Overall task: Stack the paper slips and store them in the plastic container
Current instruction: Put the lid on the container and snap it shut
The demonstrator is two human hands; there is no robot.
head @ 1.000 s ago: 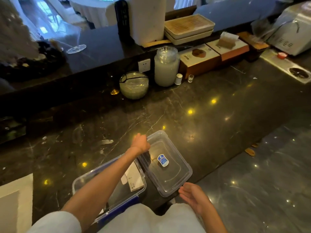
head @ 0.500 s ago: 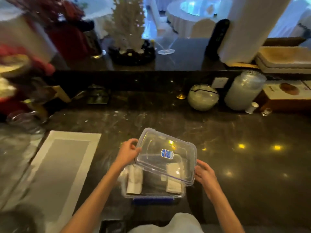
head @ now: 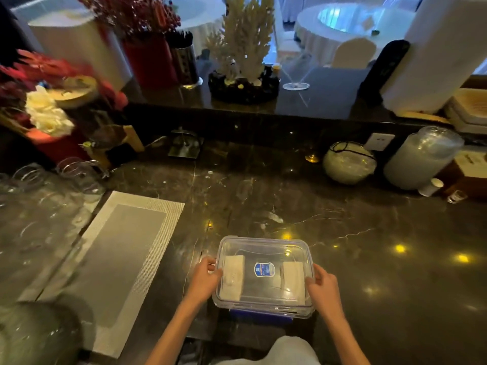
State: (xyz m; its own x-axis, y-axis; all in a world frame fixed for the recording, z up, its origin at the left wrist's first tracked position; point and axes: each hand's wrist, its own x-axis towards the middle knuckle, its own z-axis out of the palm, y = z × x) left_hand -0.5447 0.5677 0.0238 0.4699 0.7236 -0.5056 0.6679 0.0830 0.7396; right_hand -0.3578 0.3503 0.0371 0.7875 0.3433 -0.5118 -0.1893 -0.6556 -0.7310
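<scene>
Clear lid seated on container, both hands at its sides.

Left hand [head: 204, 279] and right hand [head: 322, 284] clasp the short edges of the clear rectangular plastic container [head: 263, 304] on the dark marble counter [head: 369, 259]; two white paper slip stacks [head: 233, 276] lie inside beneath the blue-stickered transparent lid [head: 263, 252]. A grey woven placemat [head: 118, 259] lies left.

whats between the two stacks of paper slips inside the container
In the head view, only a blue sticker on the clear lid shows between the left stack and right stack; the container floor below looks bare.
</scene>
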